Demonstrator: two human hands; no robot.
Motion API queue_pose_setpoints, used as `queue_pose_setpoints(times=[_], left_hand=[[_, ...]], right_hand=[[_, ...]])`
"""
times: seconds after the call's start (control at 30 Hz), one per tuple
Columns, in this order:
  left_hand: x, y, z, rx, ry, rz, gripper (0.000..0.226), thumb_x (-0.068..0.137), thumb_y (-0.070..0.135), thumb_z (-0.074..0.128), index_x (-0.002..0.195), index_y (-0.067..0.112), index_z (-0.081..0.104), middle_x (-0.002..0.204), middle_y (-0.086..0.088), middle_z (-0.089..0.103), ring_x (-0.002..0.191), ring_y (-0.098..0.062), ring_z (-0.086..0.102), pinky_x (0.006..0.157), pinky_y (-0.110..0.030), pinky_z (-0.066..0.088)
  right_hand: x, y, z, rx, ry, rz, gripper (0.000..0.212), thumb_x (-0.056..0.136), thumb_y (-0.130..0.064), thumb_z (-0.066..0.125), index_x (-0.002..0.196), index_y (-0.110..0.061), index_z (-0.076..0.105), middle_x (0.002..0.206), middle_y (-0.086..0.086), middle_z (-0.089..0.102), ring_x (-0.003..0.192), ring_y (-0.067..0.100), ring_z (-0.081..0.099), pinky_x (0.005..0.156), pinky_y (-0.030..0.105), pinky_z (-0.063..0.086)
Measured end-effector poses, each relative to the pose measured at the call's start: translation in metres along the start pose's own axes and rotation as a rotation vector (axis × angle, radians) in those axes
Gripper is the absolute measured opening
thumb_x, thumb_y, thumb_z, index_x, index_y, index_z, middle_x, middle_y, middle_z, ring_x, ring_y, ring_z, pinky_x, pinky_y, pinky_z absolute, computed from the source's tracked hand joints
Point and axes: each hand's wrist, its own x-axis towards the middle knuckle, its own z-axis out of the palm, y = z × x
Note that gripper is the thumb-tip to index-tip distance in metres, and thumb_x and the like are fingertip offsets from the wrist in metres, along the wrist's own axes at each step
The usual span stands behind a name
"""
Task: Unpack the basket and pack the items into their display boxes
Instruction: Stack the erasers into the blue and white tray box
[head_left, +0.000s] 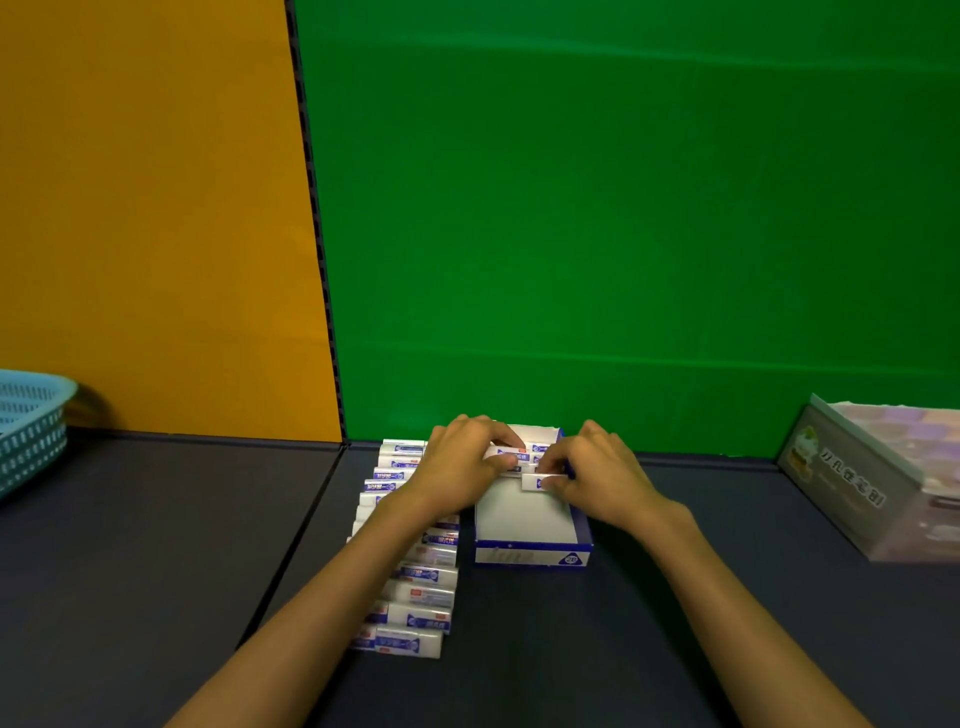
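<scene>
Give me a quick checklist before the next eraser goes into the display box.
1. Right hand grips an eraser over the display box: ok.
2. Left hand steadies the erasers already packed at the box's far end: ok.
3. Free floor left in the box's near part: ok.
4. Supply row of erasers lies beside the box, on its left: ok.
5. Basket emptied: cannot tell, its inside is hidden.
6. Packed erasers aligned: cannot tell, the hands cover them.

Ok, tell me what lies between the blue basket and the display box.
In the head view, bare dark table runs from the basket rightwards, then a row of erasers sits just left of the display box, crossed by the left forearm.
</scene>
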Motion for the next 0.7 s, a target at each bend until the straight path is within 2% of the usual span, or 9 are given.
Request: queue_pose_setpoints(times=[0.13, 0.33, 0.43, 0.53, 0.7], left_hand=[[0.004, 0.006, 0.007, 0.127, 0.008, 0.059, 0.020, 0.089, 0.039, 0.068, 0.108, 0.031, 0.066, 0.110, 0.010, 0.068, 0.105, -0.015, 0.060, 0.091, -0.034, 0.038], [0.008, 0.007, 0.010, 0.385, -0.038, 0.099, 0.018, 0.090, 0.031, 0.066, 0.107, 0.027, 0.062, 0.111, 0.004, 0.068, 0.105, -0.022, 0.061, 0.087, -0.032, 0.034], [0.008, 0.008, 0.012, 0.482, -0.070, 0.089, 0.016, 0.089, 0.031, 0.066, 0.105, 0.028, 0.063, 0.105, 0.004, 0.069, 0.105, -0.022, 0.059, 0.088, -0.034, 0.031], [0.010, 0.010, 0.014, 0.527, -0.090, 0.084, 0.015, 0.089, 0.029, 0.065, 0.104, 0.028, 0.065, 0.102, 0.004, 0.069, 0.106, -0.021, 0.057, 0.089, -0.035, 0.031], [0.013, 0.011, 0.014, 0.514, -0.113, 0.078, 0.022, 0.088, 0.021, 0.067, 0.109, 0.026, 0.067, 0.113, 0.003, 0.068, 0.108, -0.024, 0.061, 0.088, -0.032, 0.038]], right_hand=[[0.000, 0.002, 0.003, -0.038, 0.000, -0.003, 0.017, 0.090, -0.035, 0.066, 0.105, -0.033, 0.072, 0.094, -0.007, 0.067, 0.102, 0.019, 0.047, 0.075, 0.032, 0.031], [0.004, -0.002, 0.005, -0.018, 0.028, 0.015, 0.016, 0.088, -0.022, 0.065, 0.100, -0.027, 0.074, 0.094, -0.005, 0.068, 0.101, 0.020, 0.047, 0.072, 0.031, 0.032], [0.005, -0.002, 0.008, -0.046, 0.030, 0.017, 0.016, 0.088, -0.024, 0.067, 0.101, -0.029, 0.074, 0.094, -0.006, 0.068, 0.102, 0.019, 0.047, 0.074, 0.032, 0.032], [0.006, -0.002, 0.009, -0.078, 0.034, 0.017, 0.017, 0.088, -0.029, 0.069, 0.103, -0.031, 0.075, 0.096, -0.007, 0.070, 0.105, 0.020, 0.046, 0.078, 0.034, 0.032], [0.009, -0.002, 0.009, -0.101, 0.038, 0.023, 0.018, 0.088, -0.031, 0.071, 0.105, -0.031, 0.075, 0.098, -0.008, 0.071, 0.106, 0.020, 0.047, 0.084, 0.036, 0.035]])
